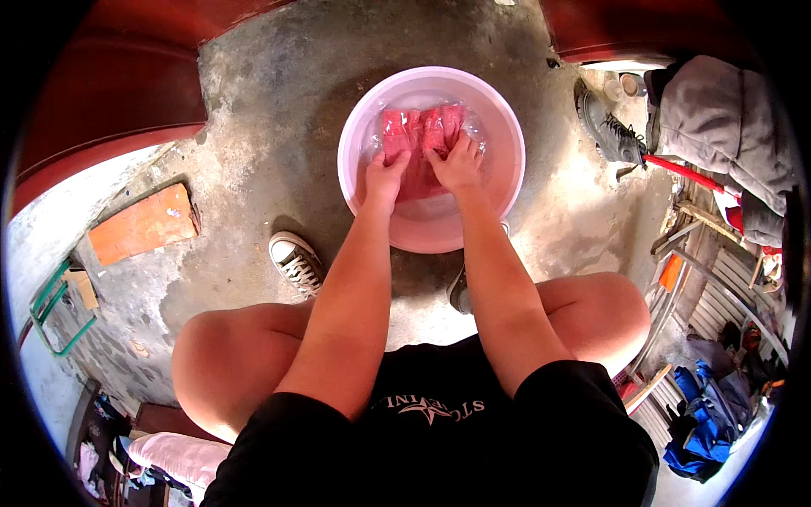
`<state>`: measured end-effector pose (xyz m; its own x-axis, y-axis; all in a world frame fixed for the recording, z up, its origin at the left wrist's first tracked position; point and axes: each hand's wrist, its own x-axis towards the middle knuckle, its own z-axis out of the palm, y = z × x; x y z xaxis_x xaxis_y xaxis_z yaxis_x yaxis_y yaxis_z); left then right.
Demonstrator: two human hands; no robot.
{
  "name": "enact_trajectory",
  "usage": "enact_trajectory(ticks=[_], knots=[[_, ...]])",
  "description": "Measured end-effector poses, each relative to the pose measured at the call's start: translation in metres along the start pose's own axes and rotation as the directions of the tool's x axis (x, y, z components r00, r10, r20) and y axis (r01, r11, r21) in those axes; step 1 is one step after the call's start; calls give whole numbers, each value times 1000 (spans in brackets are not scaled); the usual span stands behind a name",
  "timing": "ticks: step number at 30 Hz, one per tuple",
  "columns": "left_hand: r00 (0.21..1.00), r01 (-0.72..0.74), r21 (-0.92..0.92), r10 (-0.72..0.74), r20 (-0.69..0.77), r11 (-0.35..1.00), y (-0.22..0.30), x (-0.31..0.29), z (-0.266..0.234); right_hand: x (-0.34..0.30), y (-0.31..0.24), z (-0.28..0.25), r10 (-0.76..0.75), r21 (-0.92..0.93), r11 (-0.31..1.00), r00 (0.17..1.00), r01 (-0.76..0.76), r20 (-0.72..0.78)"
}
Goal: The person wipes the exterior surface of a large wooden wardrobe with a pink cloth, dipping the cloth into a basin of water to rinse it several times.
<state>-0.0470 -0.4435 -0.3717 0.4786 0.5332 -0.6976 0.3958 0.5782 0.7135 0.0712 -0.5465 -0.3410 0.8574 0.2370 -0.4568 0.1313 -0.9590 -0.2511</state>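
Note:
A pale pink basin point(348, 156) stands on the floor between my feet, with what looks like clear water in it. Wet red cloth point(420, 128) lies bunched and folded in the basin, shiny on top. My left hand point(388, 175) grips the cloth's left side, thumb on top and fingertips partly hidden. On the right side, my right hand point(459, 163) holds a fold of the same cloth between thumb and fingers. Both forearms reach down over the basin's near rim.
An orange board point(144, 224) lies on the concrete floor at left, near a green metal frame point(61, 313). A dark boot point(610, 127) and grey padded fabric point(718, 122) are at upper right. Blue bags point(705, 422) lie at lower right. Dark red panels point(110, 84) edge the top.

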Motion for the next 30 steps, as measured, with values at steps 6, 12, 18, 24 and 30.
enact_trajectory(ticks=[6,12,18,24,30], knots=[[992,65,8,-64,-107,998,-13,13,1,-3,-15,-32,-291,-6,956,938,295,-189],[945,324,-460,-309,110,827,-20,18,1,-7,-41,-3,-647,166,753,762,637,10],[935,344,-604,-201,293,719,7,4,1,4,-24,15,-525,366,792,851,489,-1],[960,270,-535,-184,209,801,-18,17,-3,4,-36,10,-586,317,766,810,559,-12],[971,226,-493,-156,181,840,-10,15,-1,19,-37,3,-579,354,775,812,523,69]])
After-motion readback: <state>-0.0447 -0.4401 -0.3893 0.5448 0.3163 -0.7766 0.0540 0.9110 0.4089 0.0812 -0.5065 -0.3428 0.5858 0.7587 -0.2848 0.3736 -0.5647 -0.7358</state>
